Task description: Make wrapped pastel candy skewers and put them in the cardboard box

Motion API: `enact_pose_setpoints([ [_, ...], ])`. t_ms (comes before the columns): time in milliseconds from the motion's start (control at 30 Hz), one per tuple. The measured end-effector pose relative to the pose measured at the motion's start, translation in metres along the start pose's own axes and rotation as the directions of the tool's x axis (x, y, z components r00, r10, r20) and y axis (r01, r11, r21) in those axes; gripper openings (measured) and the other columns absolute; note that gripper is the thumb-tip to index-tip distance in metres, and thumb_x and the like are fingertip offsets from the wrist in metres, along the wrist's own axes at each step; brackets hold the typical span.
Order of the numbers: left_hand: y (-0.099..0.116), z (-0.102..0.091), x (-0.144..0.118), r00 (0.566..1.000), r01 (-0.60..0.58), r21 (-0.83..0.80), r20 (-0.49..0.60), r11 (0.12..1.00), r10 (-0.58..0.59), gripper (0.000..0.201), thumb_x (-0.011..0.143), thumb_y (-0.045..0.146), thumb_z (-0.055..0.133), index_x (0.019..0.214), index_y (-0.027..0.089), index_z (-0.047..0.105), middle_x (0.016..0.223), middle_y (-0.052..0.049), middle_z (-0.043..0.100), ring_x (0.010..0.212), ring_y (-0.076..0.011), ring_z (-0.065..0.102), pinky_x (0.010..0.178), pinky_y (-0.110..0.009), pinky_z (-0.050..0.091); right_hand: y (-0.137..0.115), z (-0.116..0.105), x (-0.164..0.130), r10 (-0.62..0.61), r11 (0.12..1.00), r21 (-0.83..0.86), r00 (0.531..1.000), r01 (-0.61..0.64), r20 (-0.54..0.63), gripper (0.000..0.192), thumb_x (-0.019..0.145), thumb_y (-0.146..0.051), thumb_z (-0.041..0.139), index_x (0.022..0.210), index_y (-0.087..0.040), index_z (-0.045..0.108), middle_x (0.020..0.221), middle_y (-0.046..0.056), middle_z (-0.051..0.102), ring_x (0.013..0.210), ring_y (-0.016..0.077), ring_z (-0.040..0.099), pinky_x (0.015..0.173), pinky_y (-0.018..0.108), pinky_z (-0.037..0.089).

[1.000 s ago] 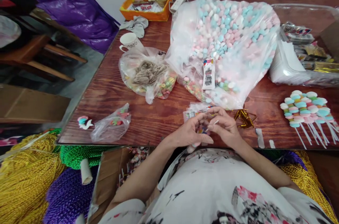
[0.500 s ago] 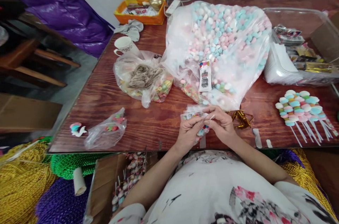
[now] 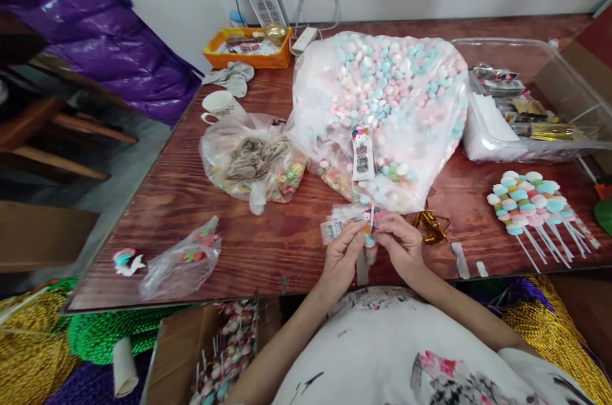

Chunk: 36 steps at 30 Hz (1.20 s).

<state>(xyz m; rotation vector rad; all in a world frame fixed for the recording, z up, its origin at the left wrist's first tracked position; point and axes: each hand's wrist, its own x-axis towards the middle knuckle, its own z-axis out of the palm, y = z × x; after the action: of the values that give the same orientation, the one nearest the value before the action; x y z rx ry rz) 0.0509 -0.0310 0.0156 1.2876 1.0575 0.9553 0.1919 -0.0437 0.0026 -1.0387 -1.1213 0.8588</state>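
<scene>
While your left hand (image 3: 341, 259) and right hand (image 3: 404, 250) pinch a candy stick (image 3: 370, 242), packets (image 3: 335, 226) lie beyond.
Gold strips (image 3: 429, 227) lie to the right.

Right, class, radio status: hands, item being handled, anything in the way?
Left hand and right hand both pinching candy stick. White end up in view, pastel pieces below. Printed packets just beyond left hand, gold strips beside right; nothing visibly blocking.

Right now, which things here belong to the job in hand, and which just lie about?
Likely the job: lollipop between left hand and right hand; marshmallow lollipops; marshmallow bag; gold foil strips.

Likely lying about: white mug; grey cloth; orange tray.
</scene>
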Motion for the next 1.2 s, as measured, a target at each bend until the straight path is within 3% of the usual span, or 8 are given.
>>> enact_pose_setpoints([
  [133,0.000,-0.002,-0.006,0.999,0.000,0.100,0.053,0.995,-0.006,0.039,0.094,0.047,0.051,0.069,0.018,0.060,0.077,-0.003,0.059,0.074,-0.0152,0.053,0.079,-0.029,0.046,0.005,0.001,-0.007,0.028,1.000,0.007,0.999,-0.028,0.016,0.010,0.086,-0.024,0.065,0.088,-0.027,0.074,0.082,0.001,0.061,0.062,0.0110,0.060,0.053,0.025,0.052],
  [333,0.006,0.000,-0.004,0.996,-0.046,0.132,0.084,0.990,0.035,0.032,0.095,0.043,0.051,0.084,0.017,0.067,0.082,-0.003,0.061,0.077,-0.0153,0.054,0.079,-0.028,0.046,0.015,0.006,-0.013,-0.005,1.000,-0.004,0.999,0.004,-0.048,0.011,0.086,-0.025,0.063,0.091,-0.026,0.073,0.085,0.003,0.061,0.058,0.0102,0.057,0.051,0.026,0.049],
  [467,0.000,0.001,-0.003,0.992,0.108,-0.089,0.081,0.990,-0.100,0.033,0.090,0.045,0.060,0.078,0.015,0.069,0.073,-0.002,0.062,0.069,-0.0132,0.054,0.072,-0.026,0.046,0.013,0.007,-0.005,0.134,0.989,0.072,0.989,-0.130,-0.064,0.012,0.080,-0.025,0.071,0.091,-0.025,0.071,0.082,0.000,0.062,0.073,0.0125,0.059,0.068,0.026,0.051],
  [600,-0.005,0.004,-0.003,0.950,0.312,-0.396,0.109,0.863,-0.294,0.030,0.078,0.044,0.074,0.083,0.014,0.071,0.070,-0.001,0.063,0.065,-0.0122,0.054,0.068,-0.025,0.046,0.009,0.002,0.003,0.311,0.919,0.200,0.936,-0.341,0.165,0.018,0.080,-0.031,0.070,0.096,-0.023,0.070,0.083,0.000,0.062,0.070,0.0125,0.056,0.063,0.026,0.048],
  [733,-0.002,0.006,-0.003,0.861,0.505,-0.482,0.344,0.716,-0.375,0.028,0.076,0.039,0.077,0.077,0.012,0.069,0.069,-0.001,0.061,0.063,-0.0107,0.053,0.065,-0.024,0.044,-0.002,-0.008,0.007,0.038,0.999,0.001,0.994,-0.038,0.103,0.014,0.083,-0.021,0.065,0.069,-0.020,0.062,0.074,0.000,0.055,0.070,0.0133,0.052,0.064,0.027,0.044],
  [833,0.000,0.005,0.000,0.830,0.546,-0.488,0.428,0.681,-0.358,0.031,0.077,0.042,0.076,0.081,0.013,0.068,0.069,0.000,0.058,0.060,-0.0091,0.050,0.061,-0.022,0.043,-0.010,-0.012,0.011,-0.239,0.931,-0.250,0.962,0.267,0.135,0.014,0.085,-0.015,0.058,0.071,-0.020,0.058,0.076,0.002,0.053,0.074,0.0153,0.052,0.066,0.029,0.043],
  [1033,0.004,-0.005,0.019,0.779,0.572,-0.349,0.513,0.742,-0.360,0.028,0.079,0.039,0.075,0.083,0.013,0.065,0.069,0.001,0.058,0.062,-0.0098,0.053,0.063,-0.023,0.046,-0.010,-0.018,0.021,-0.199,0.908,-0.335,0.962,0.253,0.186,0.013,0.089,-0.015,0.055,0.077,-0.020,0.057,0.078,0.002,0.053,0.073,0.0144,0.054,0.063,0.027,0.045],
  [1200,0.011,-0.013,0.032,0.710,0.610,-0.275,0.605,0.743,-0.359,0.029,0.082,0.040,0.070,0.080,0.012,0.063,0.072,-0.005,0.065,0.063,-0.0166,0.064,0.066,-0.032,0.053,-0.018,-0.045,0.031,-0.380,0.517,-0.588,0.782,0.622,0.494,0.030,0.090,-0.013,0.052,0.115,-0.026,0.061,0.121,0.010,0.064,0.113,0.0251,0.054,0.091,0.043,0.041],
])
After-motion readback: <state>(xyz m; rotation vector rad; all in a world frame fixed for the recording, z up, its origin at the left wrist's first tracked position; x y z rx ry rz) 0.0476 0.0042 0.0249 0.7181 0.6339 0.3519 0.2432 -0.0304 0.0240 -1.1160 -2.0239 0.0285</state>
